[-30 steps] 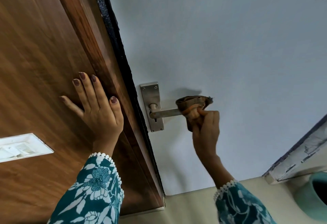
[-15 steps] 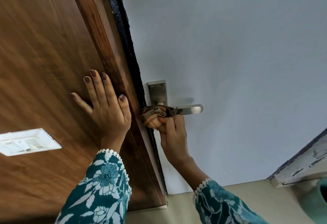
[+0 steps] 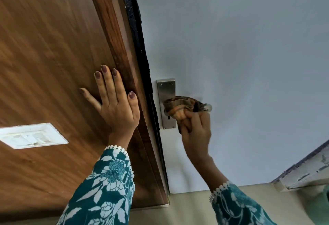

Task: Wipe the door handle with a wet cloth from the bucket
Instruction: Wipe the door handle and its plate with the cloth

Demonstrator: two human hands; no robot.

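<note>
cloth (image 3: pixel 179 107) over one handle (image 3: pixel 208 107), right hand (image 3: pixel 195 132) gripping.

Cloth (image 3: pixel 179 108) hides the door handle (image 3: pixel 208 107) (only its tip shows).

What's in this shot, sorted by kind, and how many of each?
Hands: 2, the left hand flat on the wooden panel, the right hand gripping the cloth
Cloths: 1, the cloth draped over the door handle
Handle backplates: 1, the metal plate
Wall switch plates: 1, the white switch plate
Total: 5
</note>
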